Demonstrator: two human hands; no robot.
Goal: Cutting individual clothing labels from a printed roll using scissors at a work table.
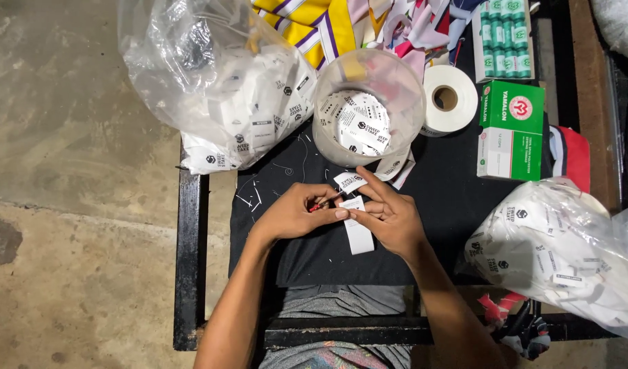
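Observation:
My left hand (293, 212) is closed around a small tool with a red tip (319, 203), pointed toward my right hand. My right hand (390, 217) pinches a strip of white printed fabric labels (358, 232); one end hangs down over the black cloth (314, 253), and a label (349, 182) sticks up by my raised index finger. Both hands meet over the middle of the black cloth, just below a clear round plastic container (369, 106) with several cut white labels inside.
A clear bag of white labels (225, 89) lies at top left, another such bag (567, 253) at right. A white tape roll (449, 99), a green and white box (511, 130), green thread spools (505, 37) and coloured fabric (341, 24) sit behind. A black metal frame (191, 260) edges the table above the concrete floor.

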